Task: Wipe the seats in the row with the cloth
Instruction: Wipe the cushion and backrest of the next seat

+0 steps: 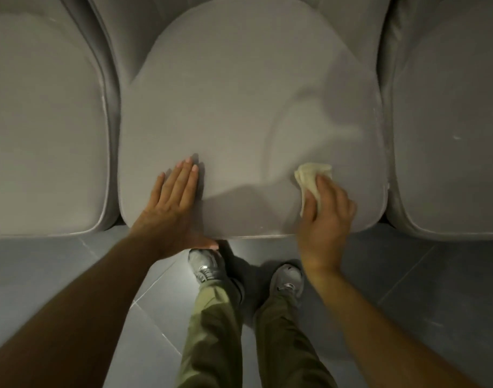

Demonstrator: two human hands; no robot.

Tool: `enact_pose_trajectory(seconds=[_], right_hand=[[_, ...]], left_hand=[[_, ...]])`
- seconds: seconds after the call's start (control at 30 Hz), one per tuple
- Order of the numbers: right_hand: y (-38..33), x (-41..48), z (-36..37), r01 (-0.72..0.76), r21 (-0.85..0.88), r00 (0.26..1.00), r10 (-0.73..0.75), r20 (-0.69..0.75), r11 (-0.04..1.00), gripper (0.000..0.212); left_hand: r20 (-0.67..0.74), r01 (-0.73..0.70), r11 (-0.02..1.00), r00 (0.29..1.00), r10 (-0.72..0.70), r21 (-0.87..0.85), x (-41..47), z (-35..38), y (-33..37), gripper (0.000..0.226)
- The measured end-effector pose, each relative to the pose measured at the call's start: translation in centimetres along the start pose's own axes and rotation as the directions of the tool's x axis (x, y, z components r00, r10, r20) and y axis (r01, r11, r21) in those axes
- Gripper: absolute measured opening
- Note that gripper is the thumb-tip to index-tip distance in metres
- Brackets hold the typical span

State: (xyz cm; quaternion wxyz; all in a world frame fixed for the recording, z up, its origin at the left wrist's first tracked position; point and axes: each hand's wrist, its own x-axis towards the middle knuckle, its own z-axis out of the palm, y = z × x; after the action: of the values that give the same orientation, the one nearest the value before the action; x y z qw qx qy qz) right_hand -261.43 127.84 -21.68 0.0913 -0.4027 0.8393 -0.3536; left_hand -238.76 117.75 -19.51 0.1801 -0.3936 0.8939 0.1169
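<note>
The head view looks down on three grey cushioned seats side by side, the middle seat (239,107) directly ahead of the person. The right hand (325,219) grips a crumpled cream cloth (312,177) and holds it against the middle seat's front right part. The left hand (172,203) lies flat with fingers straight on that seat's front left part, above grey sneakers (206,266) on the tiled floor (43,270).

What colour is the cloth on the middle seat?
Pale cream-yellow; the cloth shows in the head view, gripped by the right hand.
</note>
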Motion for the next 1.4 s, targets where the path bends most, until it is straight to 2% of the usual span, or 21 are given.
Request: enact_pose_trajectory(seconds=[0.17,0.37,0.47,0.57,0.67,0.73,0.77,0.83,0.9,1.0,1.1,1.27,1.33,1.4], right_hand=[[-4.6,-5.0,4.2,0.061,0.016,0.995,-0.062,0.078,0.998,0.029],[-10.1,-8.9,10.0,0.045,0.054,0.999,-0.046,0.006,0.998,0.025],[-12.2,-10.6,12.3,0.06,0.048,0.998,-0.062,0.028,0.997,0.024],[-15.7,-12.5,14.4,0.084,0.004,0.984,-0.084,0.155,0.996,0.032],[-19.9,-13.1,16.2,0.114,0.221,0.947,-0.173,0.269,0.969,0.029],[-22.4,-11.8,16.6,0.047,0.365,0.937,-0.168,0.307,0.93,0.032],[-23.1,-10.6,16.6,0.012,0.397,0.941,-0.145,0.307,0.918,0.036],[-23.5,-7.2,16.3,-0.009,0.435,0.96,-0.115,0.256,0.9,0.038],[-22.7,-3.2,15.9,0.015,0.441,0.972,-0.117,0.204,0.898,0.031],[-20.6,2.1,15.4,0.075,0.377,0.985,-0.126,0.115,0.923,0.027],[-18.8,5.7,14.9,0.108,0.316,0.986,-0.143,0.09,0.943,0.028],[-16.7,10.5,15.3,0.137,0.293,0.982,-0.168,0.082,0.946,0.033],[-16.2,12.2,16.1,0.175,0.293,0.98,-0.195,0.042,0.94,0.032],[-15.7,13.5,16.9,0.195,0.299,0.978,-0.21,0.018,0.934,0.031]], left_hand=[[-0.006,0.076,0.996,0.997,-0.076,-0.052,-2.7,2.0,-3.1,0.134],[0.032,0.25,0.964,0.968,-0.249,-0.09,-5.8,3.8,-7.5,0.139],[0.046,0.301,0.951,0.953,-0.298,-0.074,-7.1,4.3,-9.2,0.135],[0.036,0.304,0.949,0.953,-0.302,-0.085,-8.2,4.5,-10.4,0.136],[-0.024,0.353,0.923,0.932,-0.361,-0.154,-9.1,4.2,-11.3,0.111],[-0.056,0.393,0.9,0.911,-0.409,-0.19,-9.4,3.7,-12.0,0.099],[-0.045,0.407,0.89,0.904,-0.424,-0.206,-9.2,3.4,-12.3,0.1],[-0.016,0.418,0.883,0.902,-0.431,-0.215,-8.1,2.3,-12.6,0.121],[-0.007,0.408,0.884,0.907,-0.42,-0.23,-6.2,0.9,-12.7,0.131],[-0.03,0.389,0.88,0.91,-0.412,-0.272,-2.8,-0.9,-12.6,0.124],[-0.074,0.359,0.889,0.916,-0.394,-0.283,0.8,-2.3,-12.6,0.115],[-0.273,0.308,0.925,0.891,-0.362,-0.224,6.5,-3.7,-12.9,0.11],[-0.377,0.325,0.934,0.854,-0.358,-0.151,9.0,-4.1,-13.4,0.108],[-0.413,0.369,0.92,0.824,-0.389,-0.129,11.2,-4.9,-13.9,0.107]])
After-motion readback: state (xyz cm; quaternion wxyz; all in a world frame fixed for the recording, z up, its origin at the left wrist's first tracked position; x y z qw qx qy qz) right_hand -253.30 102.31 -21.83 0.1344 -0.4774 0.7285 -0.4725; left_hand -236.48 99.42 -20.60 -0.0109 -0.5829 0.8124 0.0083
